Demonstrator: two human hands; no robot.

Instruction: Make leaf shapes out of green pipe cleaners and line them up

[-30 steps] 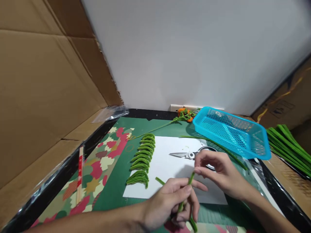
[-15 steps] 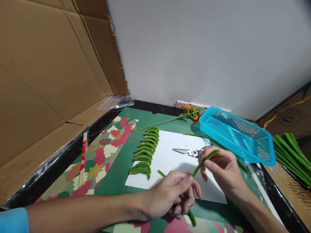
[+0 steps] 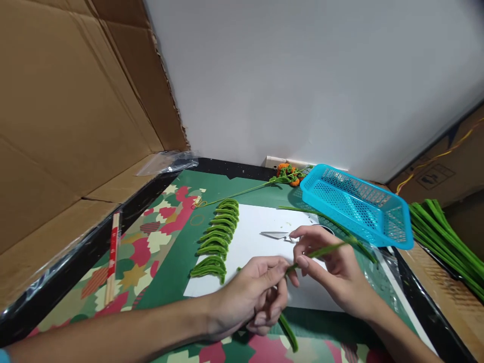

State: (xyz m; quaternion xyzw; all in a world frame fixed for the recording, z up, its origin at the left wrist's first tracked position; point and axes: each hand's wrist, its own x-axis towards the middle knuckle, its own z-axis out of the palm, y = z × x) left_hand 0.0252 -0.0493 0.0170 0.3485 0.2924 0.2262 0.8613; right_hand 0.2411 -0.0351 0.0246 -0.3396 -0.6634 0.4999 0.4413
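Note:
My left hand (image 3: 260, 292) pinches green fuzzy stems, with one end (image 3: 288, 333) sticking out below the fingers. Just to its right, my right hand (image 3: 328, 267) has its thumb and fingers closed round the upper part of a stem (image 3: 327, 249), whose tip points up and right. Several bent green pieces (image 3: 215, 239) lie in a column along the left side of the white paper (image 3: 249, 232). Scissors (image 3: 275, 235) rest on the paper behind my right hand, their handles partly hidden. A long green stem (image 3: 335, 222) lies slanting beside the blue basket.
The blue basket (image 3: 355, 206) stands at the back right. Orange flowers (image 3: 289, 174) on a stem lie at the back. A bundle of green stems (image 3: 448, 247) is at the far right, wrapped chopsticks (image 3: 112, 259) at the left. Cardboard (image 3: 68, 101) borders the left side.
My right hand has moved in closer to my left fingers, and the held stem now leans further right. The whole view has shifted slightly.

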